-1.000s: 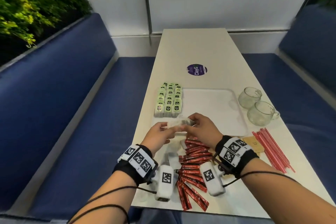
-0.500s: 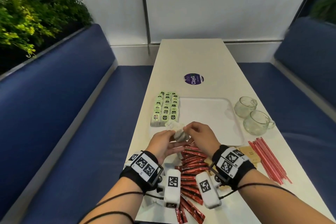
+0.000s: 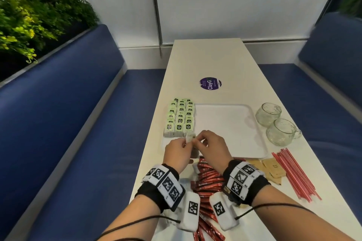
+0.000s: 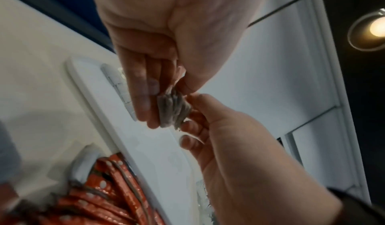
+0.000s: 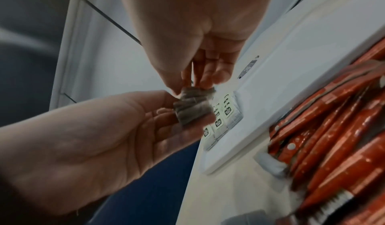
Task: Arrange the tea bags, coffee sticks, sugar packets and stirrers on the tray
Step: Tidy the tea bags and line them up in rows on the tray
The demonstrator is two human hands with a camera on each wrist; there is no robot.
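Observation:
A small stack of grey tea bags (image 3: 190,137) is held between both hands just above the near left corner of the white tray (image 3: 229,129). My left hand (image 3: 186,142) pinches the stack (image 4: 172,110) between thumb and fingers from the left. My right hand (image 3: 196,141) pinches its top (image 5: 193,106) from the right. Rows of green-labelled tea bags (image 3: 180,117) fill the tray's left side. Red coffee sticks (image 3: 207,182) lie in a pile under my wrists. Brown sugar packets (image 3: 272,168) and red stirrers (image 3: 295,174) lie to the right.
Two glass cups (image 3: 268,113) (image 3: 282,132) stand right of the tray. A purple round sticker (image 3: 210,83) is on the table beyond it. Blue benches flank the narrow table, with plants behind the left one.
Both hands have kept hold of the tea bag stack and shifted slightly left, closer to the near end of the tea bag rows. The head view has tilted.

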